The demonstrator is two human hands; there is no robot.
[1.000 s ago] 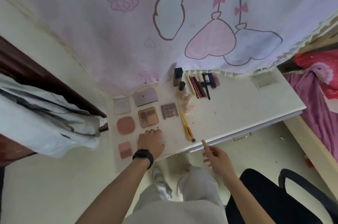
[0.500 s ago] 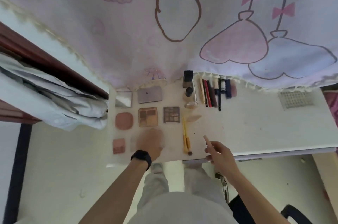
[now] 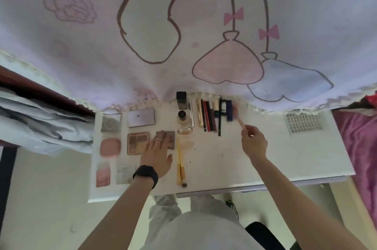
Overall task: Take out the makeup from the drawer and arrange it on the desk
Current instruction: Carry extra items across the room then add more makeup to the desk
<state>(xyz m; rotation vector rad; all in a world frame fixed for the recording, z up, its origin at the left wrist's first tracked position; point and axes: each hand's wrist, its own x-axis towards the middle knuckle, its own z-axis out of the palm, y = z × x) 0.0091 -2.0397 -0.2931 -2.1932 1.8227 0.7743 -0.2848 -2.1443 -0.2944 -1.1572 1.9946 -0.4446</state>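
Makeup lies in rows on the white desk (image 3: 265, 160). At the left are compacts and palettes, among them a round pink compact (image 3: 110, 146) and a brown eyeshadow palette (image 3: 138, 143). My left hand (image 3: 158, 153) lies flat, its straight fingers on a small dark palette (image 3: 171, 137). My right hand (image 3: 254, 142) pinches a thin pink stick (image 3: 240, 122) beside a row of pencils and tubes (image 3: 212, 116). Two yellow brushes (image 3: 180, 165) lie near the front edge.
A pink and blue printed curtain (image 3: 183, 35) hangs over the desk's back edge. A white grid piece (image 3: 304, 123) lies at the right of the desk. Grey cloth (image 3: 40, 119) hangs at the left, a purple bedspread (image 3: 359, 147) at the right, a black chair (image 3: 263, 235) below.
My right hand has moved from the front edge up to the row of pencils with the pink stick. My left hand has slid forward and right onto the small dark palette.
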